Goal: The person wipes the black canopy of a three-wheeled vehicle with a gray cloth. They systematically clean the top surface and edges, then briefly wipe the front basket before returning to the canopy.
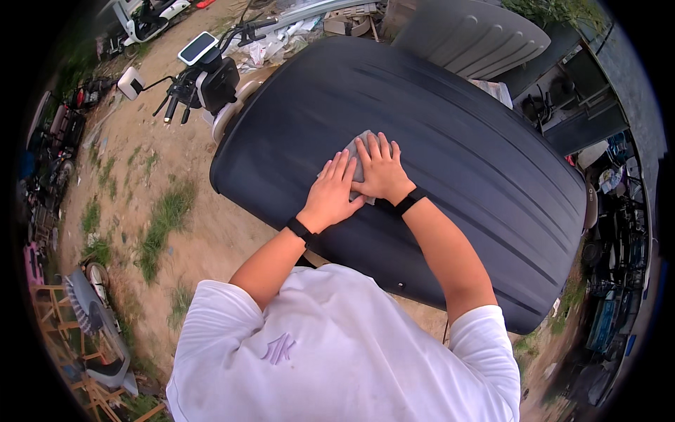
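Observation:
A grey cloth (359, 167) lies on a large, dark, ribbed panel (457, 169), which looks like a vehicle's roof or cover. My left hand (329, 195) presses flat on the left part of the cloth, fingers stretched forward. Beside it, my right hand (382, 172) rests flat with its fingers spread over the cloth's right side. The thumbs come close together near the cloth's lower edge. Both palms hide much of the cloth. Each wrist wears a black band.
Handlebars (186, 98) with a phone-like screen (198, 48) stand past the panel's left end. A grey, slatted plastic piece (478, 39) rises behind the panel. Sandy ground (211, 232) with grass lies left. Parked scooters (105, 330) and stacked parts (615, 281) line the sides.

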`<state>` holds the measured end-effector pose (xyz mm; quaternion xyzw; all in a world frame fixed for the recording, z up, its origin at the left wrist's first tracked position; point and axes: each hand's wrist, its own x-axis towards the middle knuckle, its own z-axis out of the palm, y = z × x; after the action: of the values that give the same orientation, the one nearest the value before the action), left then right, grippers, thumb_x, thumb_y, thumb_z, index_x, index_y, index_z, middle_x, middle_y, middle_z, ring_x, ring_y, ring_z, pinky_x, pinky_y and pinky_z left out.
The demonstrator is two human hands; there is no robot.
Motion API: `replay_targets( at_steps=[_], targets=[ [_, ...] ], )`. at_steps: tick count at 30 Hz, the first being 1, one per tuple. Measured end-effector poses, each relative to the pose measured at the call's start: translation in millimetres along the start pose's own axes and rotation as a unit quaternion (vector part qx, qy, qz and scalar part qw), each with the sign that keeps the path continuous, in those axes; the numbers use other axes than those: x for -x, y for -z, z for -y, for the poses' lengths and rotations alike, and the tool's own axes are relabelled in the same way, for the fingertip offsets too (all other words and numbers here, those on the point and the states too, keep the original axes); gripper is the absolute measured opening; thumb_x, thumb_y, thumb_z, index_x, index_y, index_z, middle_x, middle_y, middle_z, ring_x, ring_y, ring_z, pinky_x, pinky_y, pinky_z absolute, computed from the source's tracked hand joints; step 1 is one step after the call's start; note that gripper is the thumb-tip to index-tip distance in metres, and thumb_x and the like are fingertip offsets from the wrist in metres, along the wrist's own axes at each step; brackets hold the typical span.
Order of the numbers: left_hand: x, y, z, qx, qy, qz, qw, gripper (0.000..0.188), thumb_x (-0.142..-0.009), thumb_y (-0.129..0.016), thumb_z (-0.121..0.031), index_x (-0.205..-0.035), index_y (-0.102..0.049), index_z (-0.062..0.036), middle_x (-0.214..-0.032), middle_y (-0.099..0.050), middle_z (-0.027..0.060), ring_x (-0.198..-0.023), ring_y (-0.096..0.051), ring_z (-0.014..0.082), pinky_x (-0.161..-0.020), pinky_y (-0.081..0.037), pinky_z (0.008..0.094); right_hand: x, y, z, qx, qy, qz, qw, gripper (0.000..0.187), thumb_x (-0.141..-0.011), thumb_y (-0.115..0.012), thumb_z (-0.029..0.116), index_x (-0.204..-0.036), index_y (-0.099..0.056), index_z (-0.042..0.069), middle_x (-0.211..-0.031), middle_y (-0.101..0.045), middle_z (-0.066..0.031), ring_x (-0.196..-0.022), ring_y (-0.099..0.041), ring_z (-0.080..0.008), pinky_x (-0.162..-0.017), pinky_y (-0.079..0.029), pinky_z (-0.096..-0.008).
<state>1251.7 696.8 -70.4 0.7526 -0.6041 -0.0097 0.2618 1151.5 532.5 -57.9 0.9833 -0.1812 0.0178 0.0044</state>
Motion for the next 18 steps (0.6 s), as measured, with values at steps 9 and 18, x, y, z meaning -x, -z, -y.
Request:
replay_targets(
  at_steps=[9, 18],
  targets=[
    [16.0, 52.8, 152.1, -0.019, 0.056, 0.004, 0.998, 0.09, -0.091, -0.076, -0.044, -0.155, -0.041, 0.0076, -0.165, -0.035, 0.0307, -0.156, -0.034, 0.0425, -0.127, -0.03, 0.0505, -145.8, -20.8, 96.4, 0.01, 0.079, 0.008, 0.997, 0.112, -0.081, -0.06, 0.08, -0.163, -0.038, 0.007, -0.167, -0.033, -0.0267, -0.156, -0.026, -0.0502, -0.121, -0.023, -0.0702],
    [102.1, 93.9, 281.0, 0.099, 0.175, 0.003, 0.98, 0.094, -0.094, -0.077, -0.033, -0.165, -0.026, 0.0018, -0.171, -0.027, 0.0251, -0.159, -0.028, 0.0409, -0.128, -0.027, 0.0473, -241.0, -45.4, 247.2, 0.008, 0.136, 0.119, 0.984, 0.122, -0.073, -0.064, 0.081, -0.165, -0.037, 0.006, -0.169, -0.03, -0.0269, -0.158, -0.021, -0.0499, -0.125, -0.014, -0.0674]
  ],
)
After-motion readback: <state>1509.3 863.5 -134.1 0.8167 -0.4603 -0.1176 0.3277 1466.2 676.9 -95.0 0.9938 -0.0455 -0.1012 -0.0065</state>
